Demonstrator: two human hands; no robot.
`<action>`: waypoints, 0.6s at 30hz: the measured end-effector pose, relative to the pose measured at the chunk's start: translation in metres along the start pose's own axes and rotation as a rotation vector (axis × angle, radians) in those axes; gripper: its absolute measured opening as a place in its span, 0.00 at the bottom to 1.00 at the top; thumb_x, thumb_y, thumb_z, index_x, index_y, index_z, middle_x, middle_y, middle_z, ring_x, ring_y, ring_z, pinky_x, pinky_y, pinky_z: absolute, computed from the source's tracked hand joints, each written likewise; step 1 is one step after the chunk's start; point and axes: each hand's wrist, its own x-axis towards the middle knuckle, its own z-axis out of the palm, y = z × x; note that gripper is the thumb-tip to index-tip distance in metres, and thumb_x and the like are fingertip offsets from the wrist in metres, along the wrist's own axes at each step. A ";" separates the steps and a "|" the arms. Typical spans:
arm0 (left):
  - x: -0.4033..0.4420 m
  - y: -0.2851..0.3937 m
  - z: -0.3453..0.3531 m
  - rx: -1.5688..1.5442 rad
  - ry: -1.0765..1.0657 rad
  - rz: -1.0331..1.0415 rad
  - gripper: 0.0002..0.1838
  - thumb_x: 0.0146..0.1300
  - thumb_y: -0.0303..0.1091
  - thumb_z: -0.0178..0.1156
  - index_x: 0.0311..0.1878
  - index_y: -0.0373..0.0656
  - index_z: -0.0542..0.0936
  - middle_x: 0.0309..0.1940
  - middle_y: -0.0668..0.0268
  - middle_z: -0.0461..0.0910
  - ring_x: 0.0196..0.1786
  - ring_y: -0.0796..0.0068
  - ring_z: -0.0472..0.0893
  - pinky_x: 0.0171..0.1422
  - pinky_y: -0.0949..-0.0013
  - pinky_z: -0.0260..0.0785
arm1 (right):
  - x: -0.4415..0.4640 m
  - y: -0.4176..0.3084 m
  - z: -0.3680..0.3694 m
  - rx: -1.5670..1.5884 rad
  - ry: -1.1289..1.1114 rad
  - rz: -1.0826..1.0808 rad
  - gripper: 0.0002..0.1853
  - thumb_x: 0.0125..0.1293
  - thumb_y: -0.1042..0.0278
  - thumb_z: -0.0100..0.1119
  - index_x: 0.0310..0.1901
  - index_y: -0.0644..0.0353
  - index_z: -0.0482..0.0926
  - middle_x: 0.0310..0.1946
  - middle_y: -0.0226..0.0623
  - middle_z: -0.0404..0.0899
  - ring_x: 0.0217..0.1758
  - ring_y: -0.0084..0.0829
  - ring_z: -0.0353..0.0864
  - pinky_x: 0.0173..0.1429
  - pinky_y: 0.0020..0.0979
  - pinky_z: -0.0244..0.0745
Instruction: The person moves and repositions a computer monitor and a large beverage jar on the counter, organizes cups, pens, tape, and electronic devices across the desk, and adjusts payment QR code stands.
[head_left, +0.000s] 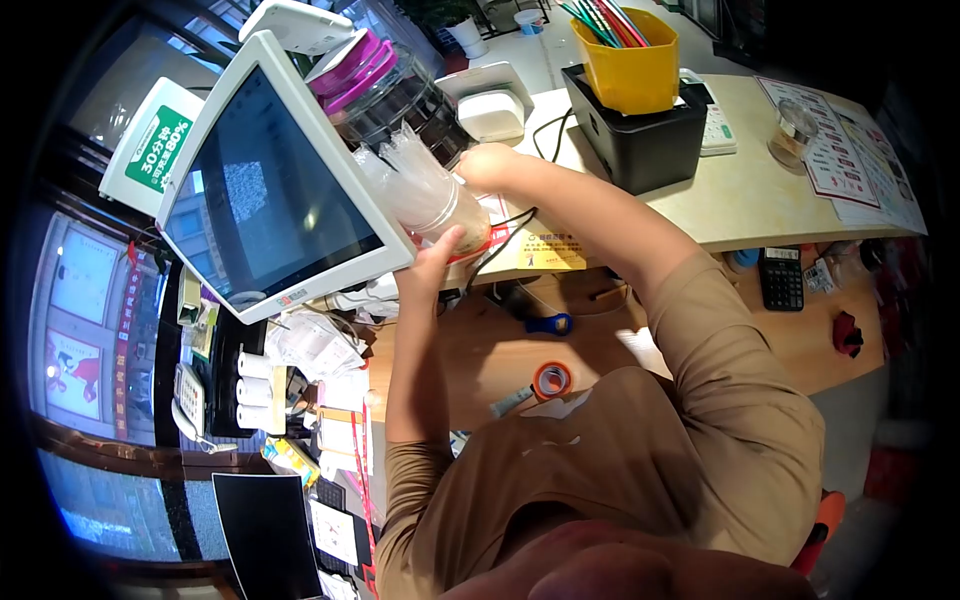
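A clear plastic tub (455, 222) filled with clear-wrapped, straw-like items (415, 165) stands at the counter's edge beside the monitor. Low on its near side, the thumb of my left hand (435, 262) presses against it; the other fingers are mostly hidden. My right hand (486, 168) reaches to the tub's far side with fingers curled, and their tips are out of sight. Whether they grip the tub or something behind it cannot be made out. A dark-sided jar with a purple lid (362, 75) stands just behind.
A white-framed monitor (280, 190) tilts at the left. Farther right are a black box (640, 135) with a yellow pencil holder (628, 65), a glass jar (792, 135) and printed sheets (825, 150). On the lower desk lie an orange tape roll (552, 380) and a black calculator (781, 280). A black cable (500, 245) crosses the counter edge.
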 end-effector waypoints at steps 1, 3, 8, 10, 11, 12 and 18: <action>0.001 0.000 0.000 0.000 -0.011 -0.008 0.41 0.47 0.22 0.68 0.64 0.36 0.57 0.56 0.55 0.69 0.57 0.63 0.72 0.61 0.63 0.65 | 0.002 0.001 0.000 0.015 -0.004 0.012 0.12 0.57 0.69 0.52 0.39 0.61 0.81 0.42 0.45 0.80 0.46 0.42 0.80 0.49 0.39 0.75; 0.004 -0.003 0.001 -0.024 -0.016 0.002 0.41 0.47 0.22 0.68 0.64 0.36 0.57 0.56 0.55 0.69 0.57 0.63 0.72 0.61 0.63 0.65 | 0.005 0.000 -0.001 0.058 0.033 0.043 0.11 0.57 0.70 0.52 0.39 0.62 0.81 0.42 0.46 0.80 0.46 0.42 0.81 0.49 0.39 0.76; 0.029 -0.031 0.011 -0.111 0.024 0.073 0.40 0.47 0.18 0.66 0.64 0.36 0.58 0.56 0.55 0.69 0.58 0.63 0.72 0.61 0.64 0.66 | 0.002 -0.002 -0.011 0.251 0.180 0.181 0.08 0.55 0.71 0.54 0.35 0.64 0.79 0.40 0.50 0.80 0.44 0.43 0.81 0.47 0.39 0.76; 0.036 -0.033 0.013 -0.136 0.046 0.064 0.39 0.47 0.17 0.65 0.63 0.35 0.58 0.56 0.55 0.69 0.57 0.64 0.72 0.61 0.64 0.66 | 0.017 0.005 0.003 0.302 0.235 0.242 0.08 0.56 0.71 0.54 0.34 0.64 0.79 0.35 0.48 0.82 0.39 0.42 0.83 0.44 0.38 0.77; 0.038 -0.030 0.015 -0.152 0.051 0.046 0.39 0.47 0.16 0.65 0.63 0.35 0.58 0.56 0.55 0.69 0.57 0.64 0.72 0.61 0.65 0.66 | 0.021 0.011 0.005 0.405 0.227 0.255 0.07 0.56 0.71 0.54 0.34 0.63 0.79 0.31 0.47 0.82 0.36 0.40 0.83 0.41 0.37 0.77; 0.040 -0.029 0.017 -0.170 0.057 0.028 0.38 0.47 0.15 0.64 0.63 0.35 0.59 0.56 0.55 0.70 0.57 0.65 0.73 0.60 0.65 0.67 | 0.021 0.014 0.003 0.507 0.218 0.266 0.07 0.57 0.71 0.54 0.33 0.63 0.79 0.28 0.45 0.82 0.33 0.39 0.83 0.39 0.36 0.77; 0.062 -0.045 0.021 0.079 0.094 0.044 0.39 0.39 0.26 0.74 0.56 0.31 0.65 0.47 0.53 0.76 0.48 0.65 0.77 0.53 0.67 0.70 | -0.004 0.018 -0.021 0.910 0.405 0.334 0.08 0.58 0.67 0.59 0.34 0.63 0.79 0.26 0.38 0.82 0.29 0.31 0.82 0.38 0.32 0.76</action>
